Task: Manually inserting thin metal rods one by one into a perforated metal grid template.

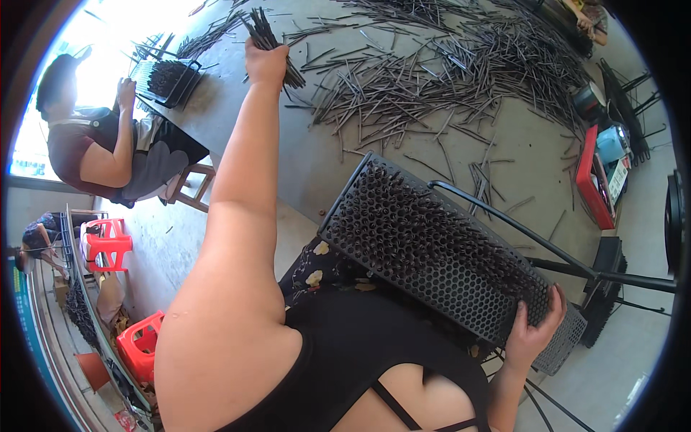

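Observation:
My left arm reaches far across the table, and my left hand [266, 63] is closed around a bundle of thin dark sticks [263, 29]. In front of me a dark grey perforated rack [446, 295] stands tilted, its top full of round holes. Dark upright pieces [410, 216] fill most of the holes; a band along the near side shows bare holes. My right hand [536, 327] grips the rack's near right corner, thumb and fingers bent over its edge. A loose heap of dark sticks [403, 93] spreads over the table beyond the rack.
A black metal bar [511, 223] crosses beside the rack. At right are a red tray [594, 180], a blue container [612, 142] and a metal pot [589, 101]. A seated person [93, 144] works at another rack [164, 78] on the left. Red stools [108, 243] stand behind.

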### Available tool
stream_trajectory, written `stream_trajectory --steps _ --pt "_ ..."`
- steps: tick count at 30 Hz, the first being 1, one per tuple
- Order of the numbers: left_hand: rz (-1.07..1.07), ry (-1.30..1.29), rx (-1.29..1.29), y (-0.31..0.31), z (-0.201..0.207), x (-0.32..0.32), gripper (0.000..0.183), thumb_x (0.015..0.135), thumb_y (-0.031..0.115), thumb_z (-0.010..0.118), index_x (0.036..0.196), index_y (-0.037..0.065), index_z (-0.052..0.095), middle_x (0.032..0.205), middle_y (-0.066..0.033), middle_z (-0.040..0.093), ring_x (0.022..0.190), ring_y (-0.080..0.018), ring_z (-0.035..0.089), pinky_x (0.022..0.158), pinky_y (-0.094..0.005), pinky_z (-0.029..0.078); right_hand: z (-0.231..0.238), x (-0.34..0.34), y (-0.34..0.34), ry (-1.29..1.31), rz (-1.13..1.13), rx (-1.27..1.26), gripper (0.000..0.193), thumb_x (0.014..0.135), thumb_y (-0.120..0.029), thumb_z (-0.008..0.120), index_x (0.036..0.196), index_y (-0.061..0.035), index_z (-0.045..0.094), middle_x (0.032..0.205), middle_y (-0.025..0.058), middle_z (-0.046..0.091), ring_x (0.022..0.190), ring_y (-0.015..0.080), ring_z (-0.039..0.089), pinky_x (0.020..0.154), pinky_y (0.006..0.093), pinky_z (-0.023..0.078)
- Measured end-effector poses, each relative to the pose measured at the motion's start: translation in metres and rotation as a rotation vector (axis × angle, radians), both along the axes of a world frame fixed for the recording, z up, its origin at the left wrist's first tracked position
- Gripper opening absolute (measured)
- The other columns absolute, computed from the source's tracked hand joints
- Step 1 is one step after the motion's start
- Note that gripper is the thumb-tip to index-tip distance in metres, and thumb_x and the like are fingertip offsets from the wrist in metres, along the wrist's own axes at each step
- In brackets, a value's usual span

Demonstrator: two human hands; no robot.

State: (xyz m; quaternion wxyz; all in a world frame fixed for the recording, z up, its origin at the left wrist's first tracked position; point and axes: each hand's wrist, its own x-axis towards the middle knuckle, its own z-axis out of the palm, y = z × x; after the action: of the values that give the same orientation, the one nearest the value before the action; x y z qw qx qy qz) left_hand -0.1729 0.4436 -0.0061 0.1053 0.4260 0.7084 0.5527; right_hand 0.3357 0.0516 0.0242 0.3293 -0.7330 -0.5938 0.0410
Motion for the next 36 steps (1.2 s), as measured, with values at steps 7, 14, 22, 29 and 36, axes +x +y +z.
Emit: stream_trajectory --steps 7,14,22,29,36 --pt "0.144 0.149 0.228 0.007 -0.008 0.002 0.047 0.069 0.016 0.07 0.11 0.001 0.054 0.092 -0.0161 0.067 0.087 -0.0355 0.066 0.085 -0.0416 0.051 -0.001 -0.001 -0.001 0.026 0.012 0.03 0.055 0.08 0.003 0.069 0.131 -0.0028 0.051 0.136 0.017 0.048 0.129 0.0343 0.046 0.109 0.0427 0.035" --pt "0.278 0.029 0.291 0.041 -0.028 -0.052 0.046 0.066 0.009 0.069 0.107 -0.001 0.053 0.093 -0.0161 0.066 0.079 -0.0326 0.067 0.078 -0.0409 0.054 0.002 -0.001 -0.002 -0.028 0.018 -0.006 0.047 0.081 0.001 0.068 0.126 -0.0024 0.054 0.133 0.0167 0.052 0.125 0.0341 0.049 0.108 0.0429 0.036" --pt "-0.22 -1.019 0.456 0.033 -0.004 -0.063 0.025 0.084 -0.009 0.058 0.106 -0.002 0.048 0.094 -0.0148 0.058 0.076 -0.0306 0.062 0.07 -0.0475 0.057 0.002 0.0 -0.002 -0.085 0.032 -0.072 0.032 0.085 0.0 0.066 0.117 0.0005 0.059 0.124 0.0183 0.059 0.118 0.0355 0.056 0.104 0.0424 0.041" --pt "-0.227 -0.773 0.436 -0.015 0.021 -0.051 0.033 0.081 -0.006 0.063 0.108 -0.005 0.043 0.093 -0.0178 0.058 0.079 -0.0349 0.066 0.07 -0.0511 0.06 0.001 0.0 -0.004 -0.086 0.027 -0.081 0.03 0.088 -0.001 0.064 0.117 0.0007 0.059 0.125 0.0164 0.059 0.12 0.0329 0.055 0.105 0.0402 0.04" --pt "0.187 0.236 0.179 -0.062 -0.032 -0.036 0.046 0.065 0.022 0.079 0.097 0.0 0.055 0.091 -0.0163 0.068 0.083 -0.0307 0.068 0.082 -0.0399 0.052 0.001 -0.003 -0.001 -0.158 0.009 -0.02 0.039 0.085 0.001 0.066 0.122 -0.0016 0.056 0.13 0.017 0.055 0.121 0.0337 0.053 0.106 0.0416 0.039"
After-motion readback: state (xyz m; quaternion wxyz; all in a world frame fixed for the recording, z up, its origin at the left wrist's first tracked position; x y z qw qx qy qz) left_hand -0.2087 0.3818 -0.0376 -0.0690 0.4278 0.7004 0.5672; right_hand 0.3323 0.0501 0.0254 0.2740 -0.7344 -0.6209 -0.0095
